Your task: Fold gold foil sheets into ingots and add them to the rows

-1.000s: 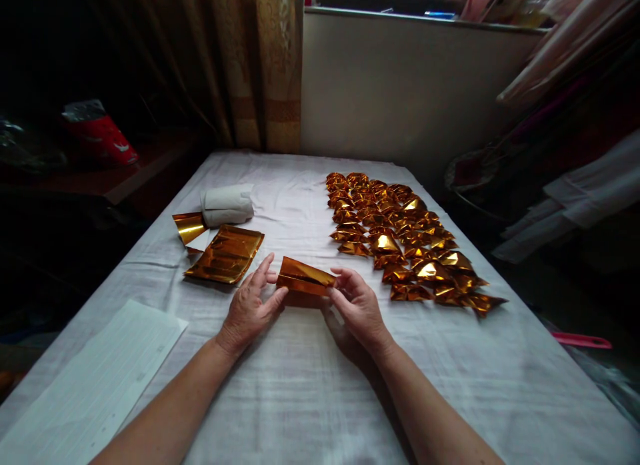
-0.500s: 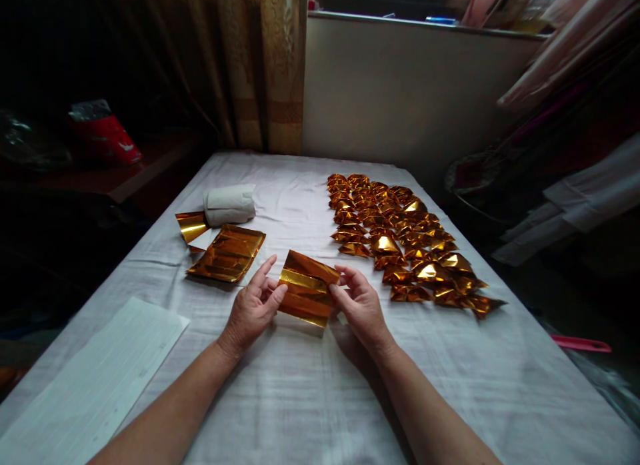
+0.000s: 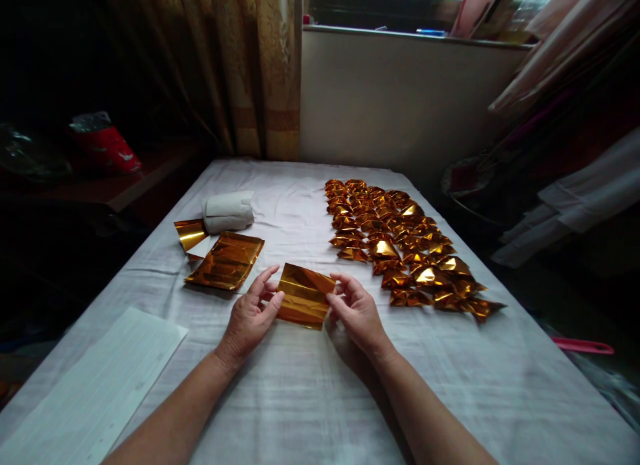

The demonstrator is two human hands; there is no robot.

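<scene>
Gold foil sheet (image 3: 304, 297) is above the white cloth (image 3: 280, 398), nearly flat and not yet shaped. My left hand (image 3: 251, 313) pinches its left edge with thumb and fingers; my right hand (image 3: 357, 312) pinches its right edge. Left of this sheet, a foil stack (image 3: 227, 260) lies unfolded; its count I cannot tell. Right of this sheet, many folded foil pieces (image 3: 385, 250) already lie in rows.

Patterned gold-brown curtain (image 3: 277, 65) hanging left of pale wall (image 3: 395, 102). Slim blue object (image 3: 431, 32) up on window ledge (image 3: 360, 30). Red container (image 3: 111, 150) off left in gloom, on dark wooden surface (image 3: 137, 193). Pale garments (image 3: 595, 185) hanging at right. Pink handle (image 3: 583, 346) beyond right edge of cloth-covered counter (image 3: 280, 412).
</scene>
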